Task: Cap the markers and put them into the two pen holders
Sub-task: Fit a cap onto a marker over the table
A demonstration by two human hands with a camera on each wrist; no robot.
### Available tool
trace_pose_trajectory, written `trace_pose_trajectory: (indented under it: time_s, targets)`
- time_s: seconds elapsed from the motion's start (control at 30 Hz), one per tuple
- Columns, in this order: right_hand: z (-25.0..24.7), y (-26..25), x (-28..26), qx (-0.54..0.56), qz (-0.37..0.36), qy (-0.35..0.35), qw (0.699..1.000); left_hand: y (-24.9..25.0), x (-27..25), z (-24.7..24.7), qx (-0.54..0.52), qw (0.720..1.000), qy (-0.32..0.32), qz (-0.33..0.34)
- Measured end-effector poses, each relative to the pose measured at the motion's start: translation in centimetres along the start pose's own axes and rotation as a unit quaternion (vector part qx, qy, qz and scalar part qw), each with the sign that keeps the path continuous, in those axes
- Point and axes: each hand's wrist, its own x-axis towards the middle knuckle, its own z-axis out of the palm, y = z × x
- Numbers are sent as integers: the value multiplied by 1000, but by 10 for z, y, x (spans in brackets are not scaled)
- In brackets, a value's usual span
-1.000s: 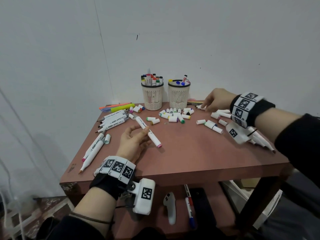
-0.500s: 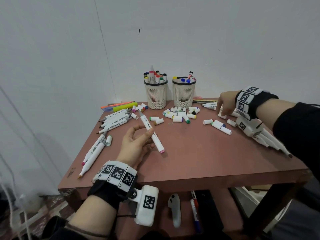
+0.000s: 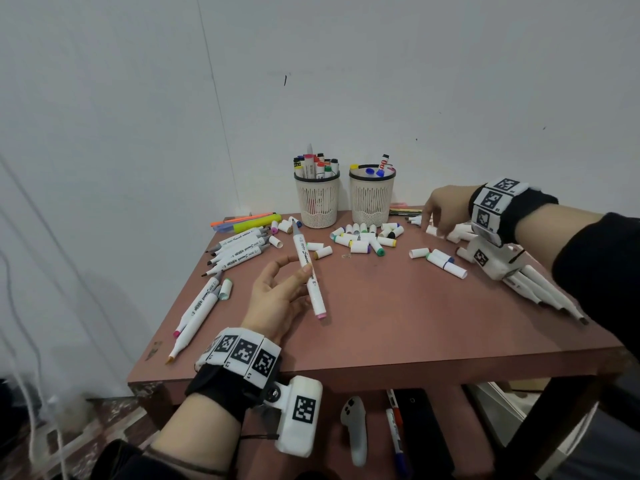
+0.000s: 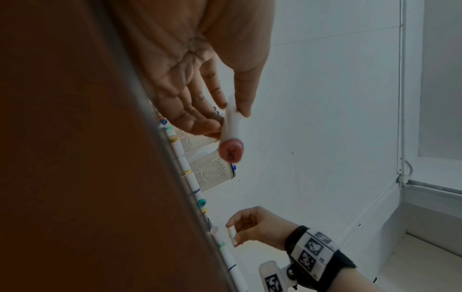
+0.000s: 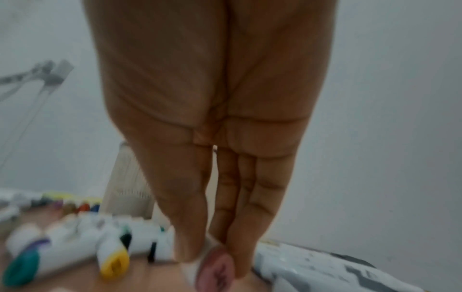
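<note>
My left hand [image 3: 299, 266] pinches a white marker [image 3: 308, 271] between thumb and fingers over the table's middle; its pink end cap [image 4: 230, 151] points at me and its bare grey tip points at the holders. At the back right my right hand [image 3: 434, 225] pinches a small white cap with a pink end [image 5: 212, 264] at the table surface among loose caps. Two cream pen holders [image 3: 317, 202] [image 3: 371, 202] with capped markers stand at the back. A pile of loose caps [image 3: 363, 237] lies in front of them.
Uncapped markers lie at the left [image 3: 239, 251] and under my right wrist [image 3: 540, 289]. Highlighters [image 3: 249, 223] lie at the back left. A white controller [image 3: 355, 424] and pens [image 3: 394, 427] lie on the shelf below the table's front edge [image 3: 346, 368].
My right hand moved from the back edge down onto the caps at the right and pinched one. My left hand kept the marker and turned its tip more toward the holders.
</note>
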Motion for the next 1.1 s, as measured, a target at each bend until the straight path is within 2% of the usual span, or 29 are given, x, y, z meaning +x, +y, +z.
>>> trace_pose_trajectory:
  time_s: [0.2,0.3,0.4,0.47,0.57,0.7,0.83,0.93,1.0,1.1]
  targets:
    - [-7,-20,-43,77,-50,103,990,1,-1,1,12,1000,20,-8]
    - [-3,-36,-74,136,-80,127,979,-1,-1,1,33,999,30,-10]
    - [7,-54,-103,232,-103,144,957,0,-3,3,29,999,22,-12]
    - [17,-65,-117,319,-110,167,927,0,-4,3,32,999,21,-10]
    - [36,-81,-133,487,-122,172,847,-1,-5,3,32,999,24,-11]
    - [60,-97,-138,641,-102,178,739,1,-5,3,22,999,26,-20]
    - [79,-113,-131,814,-73,140,558,1,-5,3,34,999,25,-22]
    - [90,-123,-122,881,-58,119,454,1,-5,2,44,998,28,-25]
    - [94,-127,-117,902,-53,119,412,1,-5,2,52,998,27,-22]
    - [100,-130,-110,918,-51,131,371,0,-5,3,64,998,25,-16]
